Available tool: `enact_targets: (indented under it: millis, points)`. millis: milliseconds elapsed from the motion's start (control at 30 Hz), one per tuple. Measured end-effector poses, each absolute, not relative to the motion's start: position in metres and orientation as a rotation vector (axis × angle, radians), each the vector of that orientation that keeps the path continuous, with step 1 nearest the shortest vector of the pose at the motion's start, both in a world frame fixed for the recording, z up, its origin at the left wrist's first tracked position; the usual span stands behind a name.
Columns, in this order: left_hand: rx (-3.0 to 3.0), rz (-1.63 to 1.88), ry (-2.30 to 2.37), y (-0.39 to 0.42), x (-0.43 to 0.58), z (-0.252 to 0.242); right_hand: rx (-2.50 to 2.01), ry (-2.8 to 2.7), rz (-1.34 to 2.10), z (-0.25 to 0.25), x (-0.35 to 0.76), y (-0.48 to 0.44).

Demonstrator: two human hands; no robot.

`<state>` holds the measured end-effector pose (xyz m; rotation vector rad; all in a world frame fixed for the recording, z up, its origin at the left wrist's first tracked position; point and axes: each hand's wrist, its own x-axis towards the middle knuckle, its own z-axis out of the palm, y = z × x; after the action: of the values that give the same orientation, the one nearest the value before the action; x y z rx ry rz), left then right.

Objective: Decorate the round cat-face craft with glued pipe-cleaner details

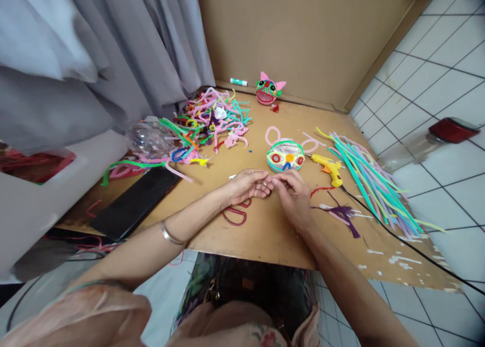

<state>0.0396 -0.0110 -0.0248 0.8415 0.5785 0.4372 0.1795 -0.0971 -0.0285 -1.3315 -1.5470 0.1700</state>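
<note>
My left hand (248, 185) and my right hand (293, 193) meet fingertip to fingertip above the brown board (265, 236). Both pinch something small between them that I cannot make out. Just beyond my fingers lies a round pipe-cleaner face (285, 155) with pink loop ears. Red scissors handles (237, 214) lie under my left wrist. A yellow glue gun (329, 167) rests to the right of my right hand.
A tangle of coloured pipe cleaners (212, 119) lies at the back left. A straight bundle (373, 183) lies at the right. A finished pink-eared figure (268, 90) and a glue stick (238, 82) stand by the back wall. A black tablet (136, 201) lies left.
</note>
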Motion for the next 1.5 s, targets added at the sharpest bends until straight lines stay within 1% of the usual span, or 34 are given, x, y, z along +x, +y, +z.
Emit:
enact_targets:
  millis: [100,233,400,467,567,733,1200,1367,1500]
  points:
    - [0.747,0.482,0.548,-0.003,0.034,-0.017,-1.349,-1.445,0.289,-0.028,0.181,-0.096]
    - [0.669,0.623,0.503,0.016,0.018,0.004,-1.391,-1.387,0.508,-0.031,0.183,-0.095]
    - [0.860,0.771,0.573,0.024,0.007,0.013,-1.375,-1.378,0.632,-0.032,0.179,-0.094]
    - [1.013,0.755,0.612,0.019,0.009,0.007,-1.364,-1.340,0.703,-0.031,0.178,-0.094]
    - [1.199,0.584,0.632,0.008,0.017,-0.005,-1.370,-1.277,0.810,-0.032,0.178,-0.093]
    - [1.279,0.533,0.581,-0.003,0.026,-0.015,-1.368,-1.155,0.934,-0.032,0.180,-0.093]
    - [1.431,0.542,0.627,-0.003,0.026,-0.011,-1.438,-1.035,0.871,-0.026,0.176,-0.093]
    - [1.500,0.543,0.651,-0.007,0.029,-0.011,-1.467,-1.064,0.827,-0.024,0.173,-0.093]
    - [1.471,0.523,0.650,-0.007,0.029,-0.015,-1.447,-1.086,0.854,-0.027,0.175,-0.093]
